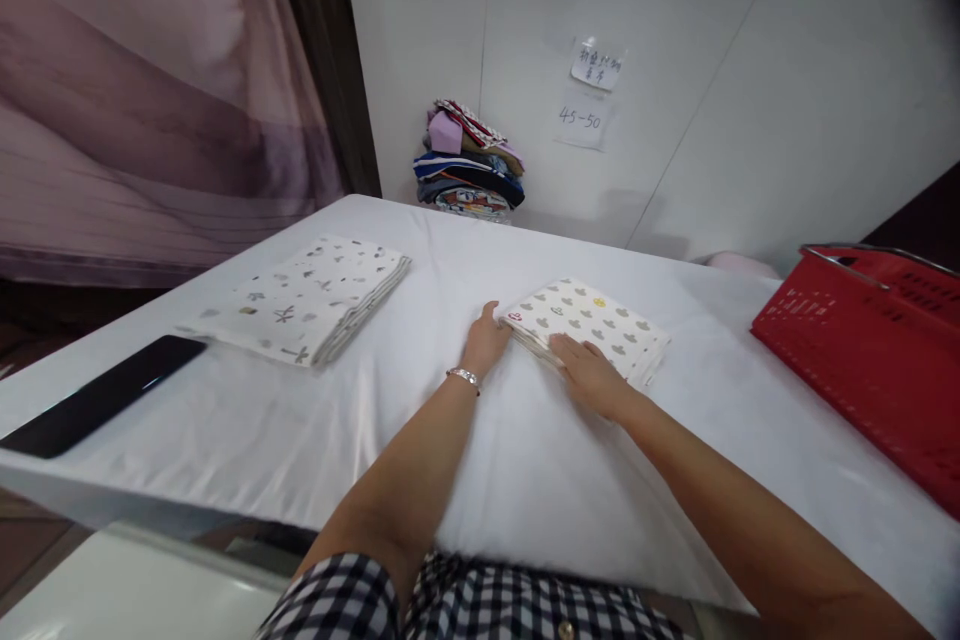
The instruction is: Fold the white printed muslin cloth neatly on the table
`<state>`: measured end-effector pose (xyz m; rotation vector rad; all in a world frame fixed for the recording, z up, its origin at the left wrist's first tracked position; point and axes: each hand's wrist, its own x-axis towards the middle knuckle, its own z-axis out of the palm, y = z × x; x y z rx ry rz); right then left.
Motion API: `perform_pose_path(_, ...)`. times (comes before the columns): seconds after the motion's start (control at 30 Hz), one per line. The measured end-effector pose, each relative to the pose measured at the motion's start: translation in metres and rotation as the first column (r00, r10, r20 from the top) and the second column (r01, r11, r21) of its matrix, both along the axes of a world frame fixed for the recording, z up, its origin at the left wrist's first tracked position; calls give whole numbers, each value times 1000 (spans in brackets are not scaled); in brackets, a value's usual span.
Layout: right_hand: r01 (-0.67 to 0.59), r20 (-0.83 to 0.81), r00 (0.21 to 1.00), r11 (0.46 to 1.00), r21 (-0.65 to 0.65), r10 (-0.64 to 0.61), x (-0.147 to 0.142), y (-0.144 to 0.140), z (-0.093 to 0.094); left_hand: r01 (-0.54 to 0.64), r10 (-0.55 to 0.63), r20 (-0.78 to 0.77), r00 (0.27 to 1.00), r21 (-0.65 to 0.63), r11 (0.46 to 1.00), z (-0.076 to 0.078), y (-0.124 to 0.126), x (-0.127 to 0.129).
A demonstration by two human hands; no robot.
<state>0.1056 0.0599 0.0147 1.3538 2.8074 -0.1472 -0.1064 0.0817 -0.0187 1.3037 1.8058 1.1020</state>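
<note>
A folded white cloth (577, 315) printed with rows of small grey shapes, plus a few red and yellow ones, lies on the white-covered table (420, 440). My left hand (486, 340) is at its left corner, touching the edge, with a finger stretched out past the corner. Flat on the front edge of that cloth rests my right hand (589, 375), fingers extended and pressing lightly on top. To the left lies a larger folded white cloth (315, 295) with scattered grey prints, its layers stacked at the right side; neither hand touches it.
A black phone-like slab (105, 395) lies at the table's left edge. On the right stands a red plastic basket (862, 350) with a metal handle. Several folded fabrics (469, 160) are piled behind the table against the wall. A pink curtain (150, 100) hangs at the left.
</note>
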Motion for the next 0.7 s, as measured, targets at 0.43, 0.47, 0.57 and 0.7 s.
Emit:
perform_pose_path(0.43, -15, -131, 990, 954, 301, 57, 64, -27, -45, 198, -146, -315, 938, 139, 970, -4, -2, -2)
perform_pose_path(0.47, -10, -151, 987, 951, 308, 60, 64, -27, -46, 199, -138, -359, 923, 137, 970, -3, -3, -1)
perform_pose_path(0.57, 2, -197, 979, 954, 301, 60, 62, -28, -44, 177, -79, -487, 870, 159, 971, 1, -5, 0)
perform_pose_path(0.7, 63, -280, 960, 973, 224, 3, 58, -31, -35, 269, -53, -542, 839, 328, 905, 5, -5, 1)
